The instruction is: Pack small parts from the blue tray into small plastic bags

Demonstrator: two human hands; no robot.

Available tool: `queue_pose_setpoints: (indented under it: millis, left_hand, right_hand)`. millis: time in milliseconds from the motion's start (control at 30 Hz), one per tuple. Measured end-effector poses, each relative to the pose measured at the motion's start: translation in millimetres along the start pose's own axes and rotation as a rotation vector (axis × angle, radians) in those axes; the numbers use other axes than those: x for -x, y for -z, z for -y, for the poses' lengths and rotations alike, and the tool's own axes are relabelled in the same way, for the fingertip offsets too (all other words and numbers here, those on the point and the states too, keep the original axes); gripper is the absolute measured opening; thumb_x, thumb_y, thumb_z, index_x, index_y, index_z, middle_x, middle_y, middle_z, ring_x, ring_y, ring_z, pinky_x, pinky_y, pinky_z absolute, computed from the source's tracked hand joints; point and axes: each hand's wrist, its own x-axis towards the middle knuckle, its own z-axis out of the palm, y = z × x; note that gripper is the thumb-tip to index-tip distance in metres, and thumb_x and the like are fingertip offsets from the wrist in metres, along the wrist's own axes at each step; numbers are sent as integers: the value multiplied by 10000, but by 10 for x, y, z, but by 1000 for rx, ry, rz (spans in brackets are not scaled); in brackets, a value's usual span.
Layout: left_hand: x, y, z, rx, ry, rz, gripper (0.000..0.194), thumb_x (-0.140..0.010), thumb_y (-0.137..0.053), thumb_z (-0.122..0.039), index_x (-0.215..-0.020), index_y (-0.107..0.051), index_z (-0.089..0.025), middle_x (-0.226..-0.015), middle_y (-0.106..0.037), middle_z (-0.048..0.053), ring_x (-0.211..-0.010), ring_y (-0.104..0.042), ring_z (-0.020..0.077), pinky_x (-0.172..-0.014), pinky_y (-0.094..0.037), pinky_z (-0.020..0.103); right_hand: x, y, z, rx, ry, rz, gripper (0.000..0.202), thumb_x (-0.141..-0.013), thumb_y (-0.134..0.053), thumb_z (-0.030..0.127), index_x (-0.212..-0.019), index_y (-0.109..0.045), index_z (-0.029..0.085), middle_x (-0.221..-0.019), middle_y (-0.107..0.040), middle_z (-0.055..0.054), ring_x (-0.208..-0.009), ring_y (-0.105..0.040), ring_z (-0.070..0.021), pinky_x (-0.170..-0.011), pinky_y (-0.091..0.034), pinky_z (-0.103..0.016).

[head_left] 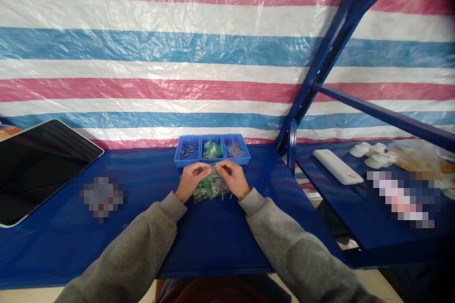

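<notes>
My left hand and my right hand meet just in front of a blue three-compartment tray. Both are closed, fingertips pinching a small clear piece between them, perhaps a plastic bag. Below the hands lies a pile of green and clear packets with small metallic parts; the hands partly cover it. In the tray, dark metal pins fill the left compartment, green packets the middle one, and clear packets the right one.
A large black screen lies at the left, near a blurred item. Blue metal bars rise at the right. Beyond them are a white power bank, white rolls and another blurred item. Striped sheeting hangs behind.
</notes>
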Motion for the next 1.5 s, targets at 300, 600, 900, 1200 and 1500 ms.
queue_pose_setpoints:
  millis: [300, 600, 900, 1200, 1500]
  left_hand:
    - [0, -7, 50, -8, 3, -16, 222, -698, -673, -328, -789, -684, -126, -764, -666, 45, -708, -590, 162, -685, -468, 269]
    - [15, -15, 85, -88, -5, -28, 253, -717, -654, -347, -808, -695, -115, -784, -686, 56, -701, -605, 168, -655, -469, 251]
    - [41, -43, 45, -126, -29, -43, 262, -750, -615, -373, -783, -664, -118, -732, -658, 32, -670, -585, 152, -631, -452, 234]
    - [62, -66, 22, -94, -18, -44, 236, -777, -588, -355, -776, -636, -123, -651, -596, -2, -560, -507, 101, -548, -408, 204]
    - [12, -22, 70, 11, 49, 22, 234, -726, -647, -337, -786, -654, -111, -644, -594, 9, -552, -505, 105, -512, -399, 210]
  right_hand:
    - [-17, 18, -21, -97, -81, -30, 193, -767, -596, 345, -756, -662, 164, -732, -651, -36, -654, -567, -155, -603, -437, -259]
    - [-8, 13, -75, -58, -111, -56, 180, -730, -632, 322, -668, -621, 154, -593, -591, -1, -531, -500, -121, -521, -389, -232]
    - [-2, 19, -51, 47, -47, -20, 156, -752, -602, 260, -638, -568, 159, -553, -519, 19, -519, -459, -112, -511, -349, -226]
    - [-13, 35, -51, 74, 9, 22, 162, -774, -582, 276, -664, -569, 157, -573, -520, 14, -531, -460, -114, -521, -348, -229]
    - [-23, 63, -38, 140, 55, 15, 168, -801, -552, 275, -679, -555, 161, -605, -522, 6, -554, -462, -119, -536, -341, -232]
